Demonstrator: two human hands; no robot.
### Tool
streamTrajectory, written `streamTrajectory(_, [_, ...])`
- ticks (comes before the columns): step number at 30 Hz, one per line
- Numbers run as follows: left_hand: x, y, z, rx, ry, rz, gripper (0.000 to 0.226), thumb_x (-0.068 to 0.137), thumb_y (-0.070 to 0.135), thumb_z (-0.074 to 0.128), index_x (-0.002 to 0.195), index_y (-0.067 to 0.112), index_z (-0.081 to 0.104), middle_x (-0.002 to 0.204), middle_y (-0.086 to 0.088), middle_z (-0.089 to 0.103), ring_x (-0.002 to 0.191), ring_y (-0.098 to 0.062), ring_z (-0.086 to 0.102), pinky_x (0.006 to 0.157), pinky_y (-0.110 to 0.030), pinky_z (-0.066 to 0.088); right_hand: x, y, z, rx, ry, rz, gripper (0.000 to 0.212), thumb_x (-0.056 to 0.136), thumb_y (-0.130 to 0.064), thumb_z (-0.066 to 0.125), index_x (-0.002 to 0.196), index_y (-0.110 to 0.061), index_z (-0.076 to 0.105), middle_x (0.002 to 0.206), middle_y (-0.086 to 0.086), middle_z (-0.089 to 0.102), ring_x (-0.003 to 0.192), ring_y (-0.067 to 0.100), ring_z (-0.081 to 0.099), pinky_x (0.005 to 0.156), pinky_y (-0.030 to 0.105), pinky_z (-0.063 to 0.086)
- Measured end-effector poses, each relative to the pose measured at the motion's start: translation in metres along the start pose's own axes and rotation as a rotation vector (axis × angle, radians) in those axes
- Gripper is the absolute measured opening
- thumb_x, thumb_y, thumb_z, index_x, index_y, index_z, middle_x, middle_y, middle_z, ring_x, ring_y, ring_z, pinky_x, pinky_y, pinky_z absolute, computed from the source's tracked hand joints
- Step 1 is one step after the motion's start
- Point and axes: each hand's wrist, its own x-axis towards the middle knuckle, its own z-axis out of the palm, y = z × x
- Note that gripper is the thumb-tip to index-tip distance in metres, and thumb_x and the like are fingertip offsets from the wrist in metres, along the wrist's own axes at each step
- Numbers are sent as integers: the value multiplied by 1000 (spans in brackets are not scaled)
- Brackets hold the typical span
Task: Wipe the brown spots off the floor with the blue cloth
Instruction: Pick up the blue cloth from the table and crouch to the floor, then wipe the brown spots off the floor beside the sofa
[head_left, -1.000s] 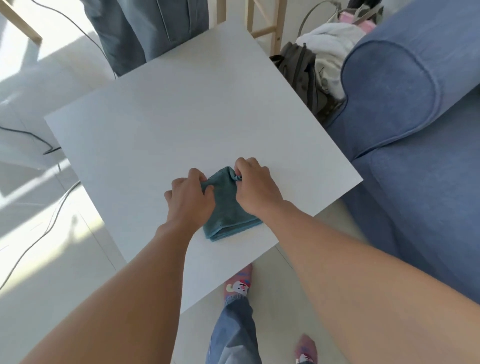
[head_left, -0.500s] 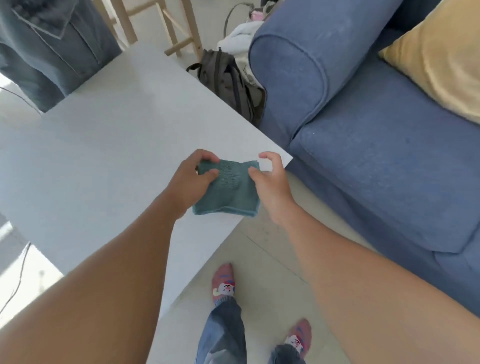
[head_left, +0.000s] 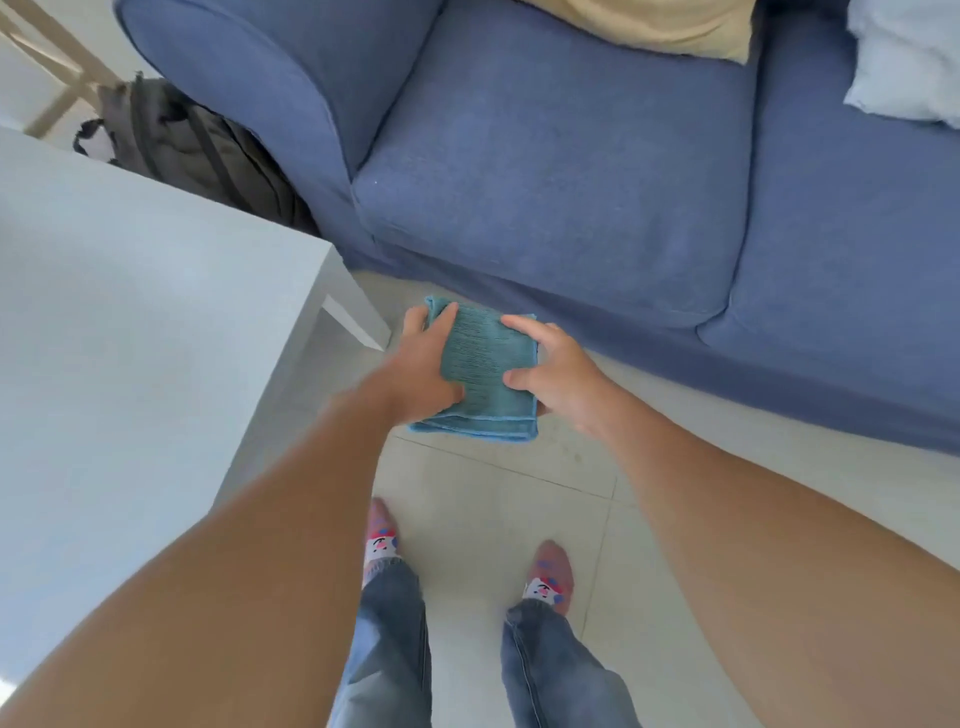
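**Cloth held ready above tiled floor, spots faint below**

Table corner (head_left: 291, 291) fills the left of the view, white and bare, its leg meeting the pale tiled floor (head_left: 483, 519) beside a dark backpack (head_left: 192, 150) that leans against the arm of a blue sofa (head_left: 571, 171). Just right of the table, a person standing in jeans and patterned socks holds the blue cloth (head_left: 485, 374) in the air with both hands, between table and sofa, well above the tiles and ahead of the feet.

The left hand (head_left: 421, 369) grips the cloth's left edge, thumb pressed on the top face and a fingertip curled over the far corner. The right hand (head_left: 556, 374) pinches the right edge, thumb and forefinger on top, the remaining fingers hidden beneath. The cloth is folded into a thick rectangular pad, held roughly flat; its long axis runs away from the person toward the sofa, with the stitched near edge facing the feet.

On the floor directly below and slightly right of the cloth's near edge, a faint brownish smudge (head_left: 566, 452) shows on the tile, though it is too dim to make out clearly. The right hand appears the nearer to it. Judging from this, the coming move is a straight lowering of the pad, broad face down, onto that tile.
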Motion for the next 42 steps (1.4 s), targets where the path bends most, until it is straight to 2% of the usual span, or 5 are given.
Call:
streamTrajectory(6, [24, 42, 94, 22, -63, 33, 110, 79, 11, 80, 161, 19, 6, 161, -1, 7, 138, -22, 38, 97, -21, 37, -18, 80, -72, -138, 60, -51, 76, 85, 4, 64, 148, -33, 46, 123, -10, 39, 96, 13, 57, 51, 15, 48])
streamTrajectory(19, [182, -74, 359, 99, -150, 161, 109, 80, 5, 77, 161, 20, 6, 158, 1, 5, 124, -22, 46, 92, -29, 51, 93, 390, -96, -324, 260, -42, 75, 89, 2, 56, 153, -31, 39, 126, -9, 39, 102, 14, 54, 66, 13, 46])
streamTrajectory(24, [243, -136, 424, 104, -157, 195, 104, 77, 1, 78, 158, 20, 16, 150, 3, 10, 106, -18, 47, 60, -15, 48, 158, 471, -69, -303, 312, -21, 77, 86, 11, 50, 154, -24, 39, 122, -6, 37, 87, 12, 54, 59, 11, 42])
streamTrajectory(29, [276, -157, 441, 249, -111, 245, 98, 71, 7, 84, 150, 14, 27, 151, 3, 5, 108, -28, 56, 89, -38, 56, 181, 511, -59, -435, 340, -41, 78, 90, 4, 52, 158, -26, 30, 122, -11, 32, 83, 7, 51, 72, 16, 46])
streamTrajectory(42, [277, -163, 470, 391, -14, 267, 95, 73, 24, 84, 150, 20, 29, 147, 7, 2, 117, -28, 47, 89, -40, 55, 172, 523, -44, -532, 516, 71, 71, 84, -2, 54, 149, -26, 39, 124, -3, 31, 95, 25, 54, 79, 42, 55])
